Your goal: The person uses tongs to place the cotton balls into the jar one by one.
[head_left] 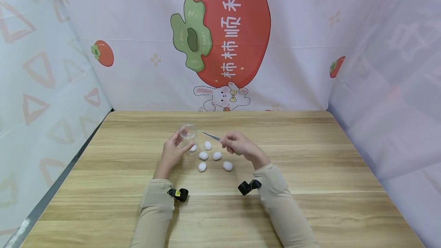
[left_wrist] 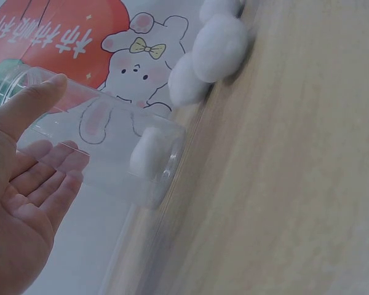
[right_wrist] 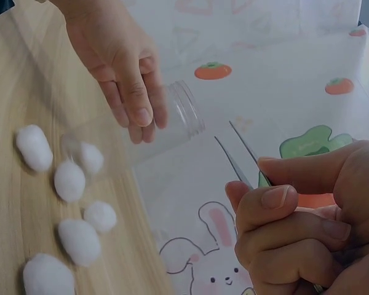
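A clear jar (head_left: 189, 141) stands upright on the table, and my left hand (head_left: 171, 152) grips its side, thumb on one side and fingers on the other. One white cotton ball (left_wrist: 149, 152) lies at the jar's bottom. My right hand (head_left: 239, 144) pinches metal tweezers (head_left: 211, 136), their tips near the jar's mouth. In the right wrist view the tweezer tips stand apart with nothing between them. Several cotton balls (head_left: 217, 155) lie on the table to the right of the jar and in front of it.
The wooden table (head_left: 103, 194) reaches back to a printed curtain (head_left: 138, 75), with more curtain at both sides. A black wrist camera (head_left: 178, 194) sits by the left sleeve, another (head_left: 249, 187) by the right sleeve.
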Action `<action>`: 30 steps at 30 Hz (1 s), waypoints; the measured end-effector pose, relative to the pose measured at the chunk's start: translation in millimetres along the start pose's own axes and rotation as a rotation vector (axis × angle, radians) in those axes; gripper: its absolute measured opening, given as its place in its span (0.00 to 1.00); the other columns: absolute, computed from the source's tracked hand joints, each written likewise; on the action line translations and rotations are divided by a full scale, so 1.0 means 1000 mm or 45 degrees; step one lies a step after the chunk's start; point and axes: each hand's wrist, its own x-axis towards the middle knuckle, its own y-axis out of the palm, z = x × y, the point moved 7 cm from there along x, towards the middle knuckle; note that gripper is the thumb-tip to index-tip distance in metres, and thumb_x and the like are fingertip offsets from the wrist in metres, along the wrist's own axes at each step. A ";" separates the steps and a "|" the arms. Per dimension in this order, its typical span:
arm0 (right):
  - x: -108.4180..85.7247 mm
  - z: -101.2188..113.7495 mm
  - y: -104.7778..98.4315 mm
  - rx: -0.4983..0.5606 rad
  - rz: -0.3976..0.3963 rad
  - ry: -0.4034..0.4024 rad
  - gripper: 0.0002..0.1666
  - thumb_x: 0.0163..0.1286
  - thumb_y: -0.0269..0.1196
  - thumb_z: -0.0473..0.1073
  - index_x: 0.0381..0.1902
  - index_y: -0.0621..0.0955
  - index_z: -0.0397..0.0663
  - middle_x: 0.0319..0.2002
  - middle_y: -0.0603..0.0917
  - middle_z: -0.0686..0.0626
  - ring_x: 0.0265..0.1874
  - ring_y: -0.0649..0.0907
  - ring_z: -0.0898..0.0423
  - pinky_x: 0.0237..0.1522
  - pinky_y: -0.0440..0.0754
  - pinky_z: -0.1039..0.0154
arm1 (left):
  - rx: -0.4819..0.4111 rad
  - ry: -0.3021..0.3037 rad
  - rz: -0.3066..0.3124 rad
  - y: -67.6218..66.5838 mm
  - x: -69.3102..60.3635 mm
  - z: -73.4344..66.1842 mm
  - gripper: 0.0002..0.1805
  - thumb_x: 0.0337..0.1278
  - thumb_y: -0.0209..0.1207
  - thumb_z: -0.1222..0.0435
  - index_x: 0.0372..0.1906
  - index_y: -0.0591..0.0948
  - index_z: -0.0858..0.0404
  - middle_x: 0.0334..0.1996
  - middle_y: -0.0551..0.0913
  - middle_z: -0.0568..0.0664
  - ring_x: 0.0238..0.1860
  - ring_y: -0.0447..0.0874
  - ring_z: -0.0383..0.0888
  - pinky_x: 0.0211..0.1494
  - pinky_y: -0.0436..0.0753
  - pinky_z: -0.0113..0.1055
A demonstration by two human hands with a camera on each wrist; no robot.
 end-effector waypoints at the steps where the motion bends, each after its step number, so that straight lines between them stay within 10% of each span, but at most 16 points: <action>1: 0.000 -0.001 -0.001 -0.002 0.000 0.000 0.16 0.75 0.51 0.43 0.33 0.73 0.34 0.13 0.66 0.55 0.11 0.58 0.62 0.14 0.54 0.72 | 0.001 -0.001 0.003 0.000 0.000 0.000 0.39 0.52 0.68 0.65 0.69 0.66 0.68 0.65 0.73 0.62 0.68 0.71 0.57 0.75 0.71 0.42; 30: -0.010 -0.024 -0.018 -0.030 -0.025 0.039 0.17 0.74 0.51 0.45 0.34 0.75 0.34 0.14 0.67 0.56 0.12 0.58 0.63 0.14 0.54 0.72 | -0.008 -0.005 0.001 0.000 -0.001 0.001 0.38 0.53 0.68 0.65 0.68 0.66 0.67 0.66 0.73 0.61 0.69 0.70 0.57 0.76 0.70 0.43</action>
